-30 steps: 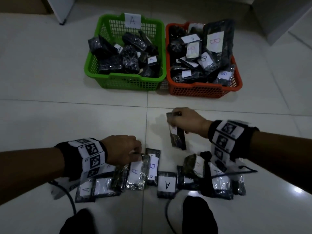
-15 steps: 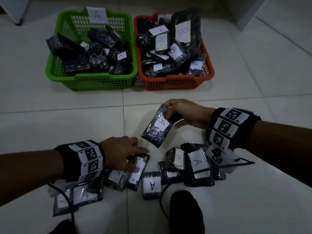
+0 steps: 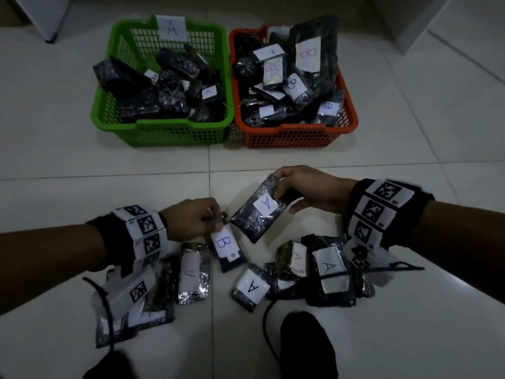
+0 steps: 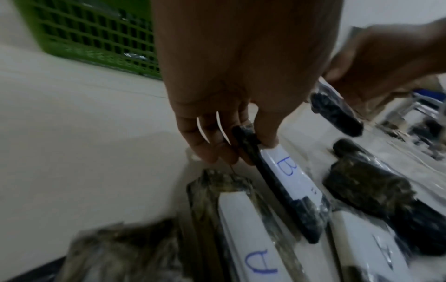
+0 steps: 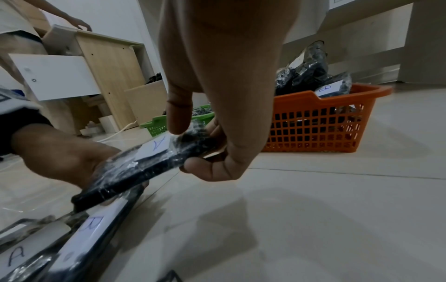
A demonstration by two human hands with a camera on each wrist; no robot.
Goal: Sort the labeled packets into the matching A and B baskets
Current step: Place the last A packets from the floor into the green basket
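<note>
My right hand [image 3: 284,187] pinches the top of a dark packet labelled A [image 3: 259,212] [image 5: 144,162], held tilted above the floor. At the top end of a packet labelled B [image 3: 228,247] [image 4: 289,183] my left hand [image 3: 213,218] [image 4: 243,141] pinches it, the far end still low over the pile. The green basket A [image 3: 169,132] stands at the back left with dark packets in it. Beside it on the right is the orange basket B [image 3: 295,135] [image 5: 313,122], full of B packets.
Several more packets lie on the tiled floor near me, among them one labelled A [image 3: 250,287] and a larger A packet [image 3: 330,272]. Cables [image 3: 269,321] trail by my dark foot [image 3: 306,348]. A wooden desk [image 5: 106,63] and another person stand at the left.
My right hand has lifted the A packet and turned its label up. My left hand has taken hold of the B packet's top and raised that end off the pile.
</note>
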